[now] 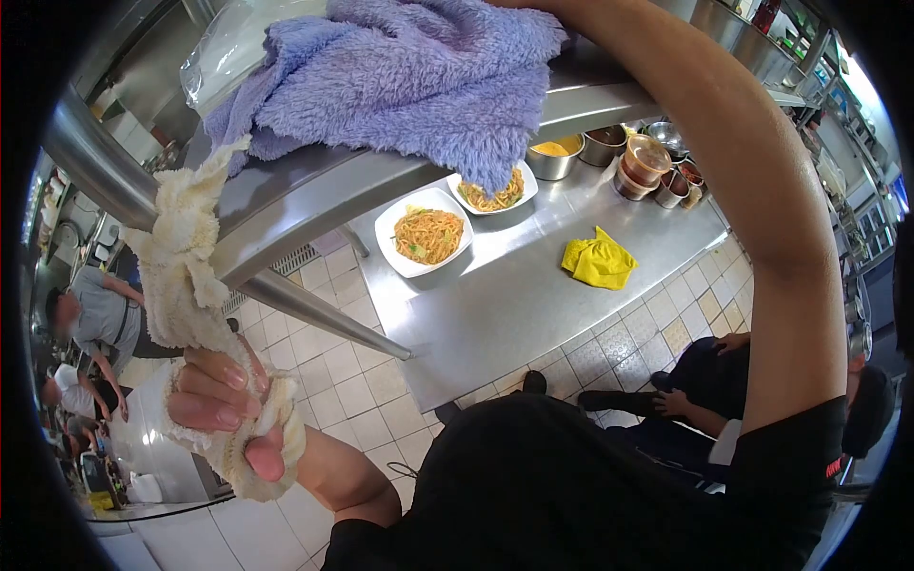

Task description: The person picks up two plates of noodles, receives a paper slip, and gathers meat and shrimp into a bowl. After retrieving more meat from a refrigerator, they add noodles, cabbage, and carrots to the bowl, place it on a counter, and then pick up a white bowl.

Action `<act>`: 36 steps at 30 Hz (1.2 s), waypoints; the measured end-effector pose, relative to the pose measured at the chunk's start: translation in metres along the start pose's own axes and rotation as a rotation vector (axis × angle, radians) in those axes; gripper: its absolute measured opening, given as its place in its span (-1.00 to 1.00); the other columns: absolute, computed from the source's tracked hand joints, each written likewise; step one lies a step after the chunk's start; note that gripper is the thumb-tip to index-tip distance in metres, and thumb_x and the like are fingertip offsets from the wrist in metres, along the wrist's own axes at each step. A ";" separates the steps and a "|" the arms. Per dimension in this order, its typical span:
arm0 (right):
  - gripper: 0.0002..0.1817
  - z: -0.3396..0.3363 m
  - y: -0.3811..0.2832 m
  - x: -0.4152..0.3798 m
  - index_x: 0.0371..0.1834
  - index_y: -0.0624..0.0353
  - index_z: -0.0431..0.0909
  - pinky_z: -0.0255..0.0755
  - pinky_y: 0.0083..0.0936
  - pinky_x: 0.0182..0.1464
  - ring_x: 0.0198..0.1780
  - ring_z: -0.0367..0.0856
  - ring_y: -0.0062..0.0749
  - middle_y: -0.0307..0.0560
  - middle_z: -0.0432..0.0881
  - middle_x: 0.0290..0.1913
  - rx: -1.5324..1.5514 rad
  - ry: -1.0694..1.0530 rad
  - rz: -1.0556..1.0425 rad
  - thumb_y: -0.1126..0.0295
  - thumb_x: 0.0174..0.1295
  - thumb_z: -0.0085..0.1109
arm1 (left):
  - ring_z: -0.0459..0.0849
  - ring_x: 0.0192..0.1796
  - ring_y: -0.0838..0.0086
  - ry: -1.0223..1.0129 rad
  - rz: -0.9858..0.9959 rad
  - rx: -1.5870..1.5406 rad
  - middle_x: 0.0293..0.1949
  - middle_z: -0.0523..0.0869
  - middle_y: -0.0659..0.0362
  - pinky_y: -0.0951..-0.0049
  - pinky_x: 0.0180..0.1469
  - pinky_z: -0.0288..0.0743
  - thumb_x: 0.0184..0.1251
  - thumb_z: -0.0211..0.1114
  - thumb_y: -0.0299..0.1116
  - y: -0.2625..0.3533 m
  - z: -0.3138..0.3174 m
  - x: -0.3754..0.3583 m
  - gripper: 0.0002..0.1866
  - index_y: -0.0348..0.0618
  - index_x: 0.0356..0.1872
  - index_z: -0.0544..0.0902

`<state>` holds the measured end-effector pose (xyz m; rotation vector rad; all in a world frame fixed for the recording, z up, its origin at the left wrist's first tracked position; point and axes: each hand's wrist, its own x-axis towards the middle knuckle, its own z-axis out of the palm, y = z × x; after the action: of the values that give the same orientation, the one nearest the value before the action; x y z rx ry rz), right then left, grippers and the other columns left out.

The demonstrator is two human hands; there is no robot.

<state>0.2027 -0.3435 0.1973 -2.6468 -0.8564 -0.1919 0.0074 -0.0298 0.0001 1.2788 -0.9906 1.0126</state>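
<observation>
My left hand point(217, 395) is closed around a cream terry towel point(181, 281). The towel hangs in a twisted length beside a metal post, with its lower end bunched about my fingers. My right arm reaches up and across the top of the view. Its hand lies beyond the upper edge, so I cannot see what it touches. A fluffy purple towel point(400, 86) drapes over the steel upper shelf point(324, 195), just below that arm. Beside it on the left lies a clear plastic bag point(224, 57).
On the lower steel counter point(466, 333) stand two white bowls of noodles point(428, 236), a folded yellow cloth point(600, 262), a pot with yellow contents point(555, 157) and stacked tubs point(645, 162). A person sits at lower right point(705, 390); others stand at far left point(100, 309).
</observation>
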 end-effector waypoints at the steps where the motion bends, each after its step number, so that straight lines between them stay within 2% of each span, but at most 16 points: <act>1: -0.06 0.002 0.001 -0.008 -0.02 0.38 0.61 0.36 -0.23 0.21 0.11 0.55 0.06 0.33 0.59 0.04 0.002 0.009 -0.001 -0.40 0.31 -0.37 | 0.41 -0.16 0.53 -0.066 0.001 0.006 -0.47 0.42 0.37 0.62 -0.35 0.39 -0.11 0.53 0.16 0.000 -0.001 0.001 -0.41 0.02 -0.32 0.39; 8: -0.07 0.001 -0.001 -0.016 -0.05 0.39 0.62 0.37 -0.24 0.19 0.09 0.56 0.06 0.33 0.61 0.01 0.023 0.019 -0.025 -0.39 0.31 -0.36 | 0.41 -0.16 0.53 -0.018 -0.022 0.036 -0.46 0.42 0.37 0.62 -0.35 0.39 -0.10 0.53 0.16 0.003 0.004 0.002 -0.40 0.02 -0.30 0.39; 11: -0.07 0.005 0.003 -0.008 -0.06 0.40 0.63 0.37 -0.24 0.18 0.08 0.56 0.06 0.32 0.61 0.00 0.031 0.026 -0.042 -0.38 0.32 -0.36 | 0.40 -0.15 0.52 -0.103 0.028 0.007 -0.46 0.42 0.37 0.62 -0.34 0.39 -0.09 0.52 0.15 -0.002 -0.006 0.001 -0.41 0.02 -0.30 0.39; 20: -0.11 0.007 0.008 -0.002 -0.05 0.38 0.63 0.36 -0.24 0.19 0.09 0.56 0.06 0.34 0.61 0.01 0.046 0.032 -0.033 -0.35 0.34 -0.33 | 0.39 -0.17 0.51 -0.030 0.004 0.080 -0.47 0.39 0.37 0.57 -0.32 0.39 -0.06 0.51 0.17 0.004 0.004 0.001 -0.42 0.02 -0.33 0.37; 22: -0.12 0.008 0.007 -0.002 -0.05 0.38 0.63 0.35 -0.24 0.19 0.10 0.56 0.07 0.34 0.61 0.02 0.031 0.040 -0.022 -0.34 0.34 -0.33 | 0.42 -0.30 0.48 0.054 -0.020 0.056 -0.54 0.40 0.35 0.58 -0.43 0.38 -0.24 0.54 0.25 0.004 0.003 -0.001 -0.30 0.01 -0.41 0.28; 23: -0.12 0.007 0.006 -0.004 -0.06 0.39 0.63 0.35 -0.25 0.19 0.10 0.56 0.08 0.34 0.60 0.02 0.040 0.043 -0.030 -0.34 0.34 -0.32 | 0.42 -0.30 0.48 0.050 -0.020 0.052 -0.54 0.40 0.35 0.58 -0.43 0.38 -0.24 0.54 0.25 0.005 0.005 -0.001 -0.30 0.01 -0.41 0.28; 26: -0.13 0.007 0.005 -0.004 -0.06 0.39 0.63 0.35 -0.25 0.20 0.11 0.55 0.08 0.35 0.60 0.02 0.045 0.048 -0.031 -0.33 0.34 -0.31 | 0.40 -0.29 0.49 0.118 -0.046 0.109 -0.53 0.36 0.36 0.58 -0.42 0.38 -0.22 0.53 0.25 0.007 0.009 -0.002 -0.30 0.00 -0.40 0.26; 29: -0.12 0.007 0.006 -0.002 -0.05 0.40 0.62 0.34 -0.25 0.20 0.11 0.55 0.09 0.35 0.60 0.03 0.037 0.047 -0.027 -0.34 0.33 -0.30 | 0.36 -0.16 0.50 -0.003 -0.069 0.011 -0.47 0.39 0.35 0.53 -0.26 0.36 -0.05 0.51 0.13 0.009 0.004 -0.002 -0.44 -0.01 -0.28 0.44; 36: -0.11 0.008 0.007 -0.003 -0.04 0.40 0.62 0.34 -0.25 0.22 0.13 0.54 0.10 0.37 0.59 0.03 0.036 0.072 -0.033 -0.35 0.32 -0.30 | 0.36 -0.16 0.50 0.020 -0.061 0.024 -0.46 0.41 0.34 0.53 -0.26 0.36 -0.05 0.50 0.15 0.006 0.003 -0.004 -0.43 -0.03 -0.27 0.43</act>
<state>0.2048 -0.3473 0.1868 -2.5769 -0.8729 -0.2757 0.0006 -0.0330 -0.0018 1.3083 -0.9211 0.9915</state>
